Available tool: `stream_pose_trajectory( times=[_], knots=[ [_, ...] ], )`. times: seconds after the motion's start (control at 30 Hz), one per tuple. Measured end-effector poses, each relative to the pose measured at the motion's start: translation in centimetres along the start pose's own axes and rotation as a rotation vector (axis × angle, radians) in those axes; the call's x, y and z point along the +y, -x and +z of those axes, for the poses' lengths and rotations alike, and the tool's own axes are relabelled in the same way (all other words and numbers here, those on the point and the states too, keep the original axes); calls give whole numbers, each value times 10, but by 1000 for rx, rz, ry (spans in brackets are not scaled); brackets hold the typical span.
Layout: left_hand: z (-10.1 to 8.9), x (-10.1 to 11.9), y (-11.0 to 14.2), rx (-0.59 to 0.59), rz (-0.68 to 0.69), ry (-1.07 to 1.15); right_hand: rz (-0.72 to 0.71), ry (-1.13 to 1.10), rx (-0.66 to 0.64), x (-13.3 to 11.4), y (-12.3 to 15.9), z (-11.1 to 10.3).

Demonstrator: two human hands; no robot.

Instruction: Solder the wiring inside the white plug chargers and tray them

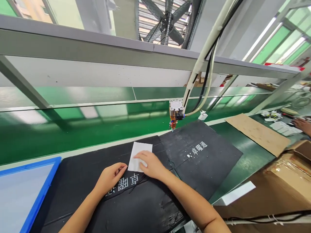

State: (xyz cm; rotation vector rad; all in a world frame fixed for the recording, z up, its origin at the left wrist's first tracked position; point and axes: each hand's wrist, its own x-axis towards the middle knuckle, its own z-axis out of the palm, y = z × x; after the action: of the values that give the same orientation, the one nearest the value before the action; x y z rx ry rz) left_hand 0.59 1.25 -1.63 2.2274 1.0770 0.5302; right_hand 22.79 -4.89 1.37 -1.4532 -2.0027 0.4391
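Note:
A white rectangular sheet (pixel 139 147) lies on a black mat with white characters on it (pixel 82 171). My right hand (pixel 153 165) rests over the sheet, its fingers stretched out and the thumb apart, covering the sheet's lower right. At the sheet's lower left edge is my left hand (pixel 111 176), with the fingers curled and thumb and fingertips close together. Whether anything is pinched between them is hidden. Thin dark strands (pixel 137 184) lie on the mat just below the sheet.
A dispenser-like head (pixel 176 110) hangs from a pole with hoses, above a second black mat (pixel 206 161). On the left lies a blue-rimmed tray (pixel 46 174). At right are brown cardboard (pixel 257 132), a white box (pixel 239 193), a carton (pixel 293 168) and another person's hand (pixel 302 125).

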Motion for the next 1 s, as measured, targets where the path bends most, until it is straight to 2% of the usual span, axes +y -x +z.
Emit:
stream_pose_trajectory(
  times=[0.03,0.1,0.2,0.3,0.4,0.5,0.6,1.0],
  knots=[
    [0,0,-1,-3,-9,5,73,78,-14,9,4,-20],
    [-1,0,-1,-6,-20,16,378,274,23,31,24,-61],
    [0,-1,-2,1,-17,11,684,439,175,65,79,-106],
    [0,-1,-1,-6,-20,1,902,528,235,84,141,-117],
    [0,-1,0,-13,-25,-19,1055,592,210,88,183,-104],
    [-1,1,1,-4,-16,-47,1103,642,238,87,197,-90],
    [-2,4,1,-9,-4,-59,1083,652,305,87,194,-85],
    [-2,6,1,-43,33,-98,987,553,504,98,172,-90]
  ],
)
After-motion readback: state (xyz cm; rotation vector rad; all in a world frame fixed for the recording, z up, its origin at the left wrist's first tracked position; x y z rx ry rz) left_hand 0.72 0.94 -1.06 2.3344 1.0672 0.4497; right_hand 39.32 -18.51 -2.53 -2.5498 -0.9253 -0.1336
